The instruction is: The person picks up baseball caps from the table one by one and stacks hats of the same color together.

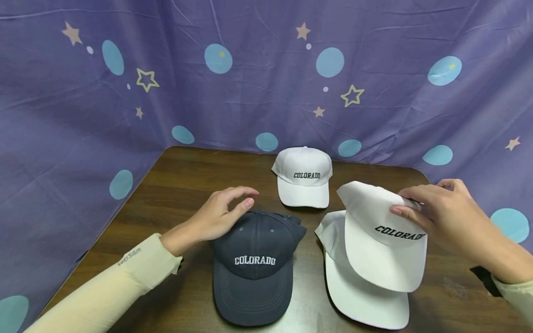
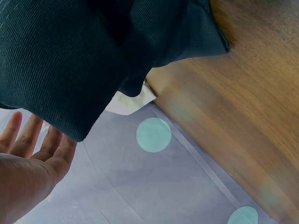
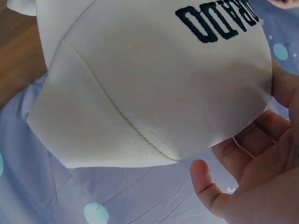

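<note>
My right hand [image 1: 451, 215] pinches the side of a white baseball cap's [image 1: 374, 217] crown between thumb and fingers. The cap is raised and tilted, with COLORADO in black on its front. Below it, partly hidden, lies a second white cap [image 1: 366, 300] on the table. In the right wrist view, the held cap [image 3: 140, 93] fills much of the picture beside the fingers. A dark navy cap [image 1: 253, 240] with white COLORADO lettering sits to the left, brim toward me. Over its back left side hovers my left hand [image 1: 216, 215], thumb and fingers apart; whether it touches the cap is unclear.
Another white COLORADO cap [image 1: 305, 178] stands farther back on the brown wooden table [image 1: 175, 185]. A purple curtain [image 1: 266, 92] with stars and blue spots hangs behind and around the table. A small clear scrap [image 1: 455, 287] lies at the right.
</note>
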The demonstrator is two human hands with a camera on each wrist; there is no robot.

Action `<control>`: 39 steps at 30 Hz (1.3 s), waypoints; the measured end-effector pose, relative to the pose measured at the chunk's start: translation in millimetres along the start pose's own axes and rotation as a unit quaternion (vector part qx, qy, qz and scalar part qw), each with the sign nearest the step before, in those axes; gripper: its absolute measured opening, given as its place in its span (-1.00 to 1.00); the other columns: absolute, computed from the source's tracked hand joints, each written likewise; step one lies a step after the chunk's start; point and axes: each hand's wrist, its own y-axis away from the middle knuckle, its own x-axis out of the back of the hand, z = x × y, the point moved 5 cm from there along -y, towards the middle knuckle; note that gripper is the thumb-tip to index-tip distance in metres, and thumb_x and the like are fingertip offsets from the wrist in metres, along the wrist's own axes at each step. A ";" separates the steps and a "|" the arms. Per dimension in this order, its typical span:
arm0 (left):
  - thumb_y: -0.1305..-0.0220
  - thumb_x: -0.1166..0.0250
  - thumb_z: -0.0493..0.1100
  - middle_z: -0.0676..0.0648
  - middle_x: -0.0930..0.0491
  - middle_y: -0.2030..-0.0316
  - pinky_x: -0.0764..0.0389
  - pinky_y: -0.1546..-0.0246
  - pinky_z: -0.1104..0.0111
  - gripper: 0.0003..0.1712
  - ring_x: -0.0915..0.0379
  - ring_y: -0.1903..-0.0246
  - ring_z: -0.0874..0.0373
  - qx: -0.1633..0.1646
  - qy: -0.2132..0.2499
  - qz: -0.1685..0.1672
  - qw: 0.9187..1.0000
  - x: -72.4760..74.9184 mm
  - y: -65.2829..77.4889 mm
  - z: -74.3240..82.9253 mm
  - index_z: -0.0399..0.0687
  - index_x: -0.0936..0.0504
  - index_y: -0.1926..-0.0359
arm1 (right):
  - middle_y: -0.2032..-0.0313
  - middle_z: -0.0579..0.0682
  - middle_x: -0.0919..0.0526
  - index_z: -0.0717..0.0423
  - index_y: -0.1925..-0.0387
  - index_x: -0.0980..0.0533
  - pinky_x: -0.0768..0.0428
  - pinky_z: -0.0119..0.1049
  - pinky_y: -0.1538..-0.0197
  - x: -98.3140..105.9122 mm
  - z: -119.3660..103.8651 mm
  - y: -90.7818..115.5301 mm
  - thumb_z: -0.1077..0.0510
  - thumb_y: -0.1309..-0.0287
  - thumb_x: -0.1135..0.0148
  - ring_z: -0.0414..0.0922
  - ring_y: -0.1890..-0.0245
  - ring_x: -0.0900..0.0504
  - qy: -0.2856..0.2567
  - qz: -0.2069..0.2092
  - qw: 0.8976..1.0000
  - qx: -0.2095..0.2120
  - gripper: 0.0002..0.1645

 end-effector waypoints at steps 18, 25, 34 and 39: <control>-0.44 -0.02 0.09 0.10 -0.56 -0.01 -0.40 -0.09 0.18 -0.65 -0.38 -0.06 0.27 0.002 -0.002 -0.001 1.000 0.5 -0.3 0.8 0.14 -0.52 -0.11 | 0.09 -0.04 -0.50 0.10 -0.13 -0.43 -0.45 0.00 0.31 -47.9 -17.7 32.4 -0.33 0.04 -0.32 -0.01 0.15 -0.46 0.047 -0.081 0.995 -0.016 -0.18; -0.44 -0.03 0.07 0.15 -0.56 0.00 -0.41 -0.09 0.17 -0.66 -0.39 -0.05 0.27 0.002 -0.001 0.001 1.000 -2.4 -0.1 0.8 0.13 -0.53 -0.11 | 0.07 0.01 -0.46 0.08 -0.24 -0.37 -0.42 -0.03 0.31 -67.0 -30.2 42.2 -0.47 0.09 -0.23 0.03 0.13 -0.44 0.070 -0.096 0.993 0.015 0.00; -0.44 -0.04 0.09 0.19 -0.56 0.02 -0.41 -0.08 0.20 -0.67 -0.40 -0.04 0.28 0.014 0.000 0.006 1.000 -3.2 2.0 0.0 0.17 -0.53 -0.10 | 0.04 0.11 -0.43 0.14 -0.31 -0.29 -0.40 -0.03 0.37 -84.7 -27.4 49.1 -0.53 0.11 -0.15 0.11 0.19 -0.44 0.101 -0.105 0.989 0.016 0.12; -0.43 -0.04 0.08 0.19 -0.56 0.03 -0.41 -0.08 0.19 -0.67 -0.40 -0.05 0.26 0.018 0.000 0.004 1.000 -3.7 2.8 -0.1 0.15 -0.53 -0.10 | 0.02 0.15 -0.43 0.16 -0.31 -0.28 -0.42 0.02 0.33 -89.3 -24.7 50.6 -0.54 0.11 -0.15 0.12 0.19 -0.44 0.100 -0.105 0.989 0.011 0.14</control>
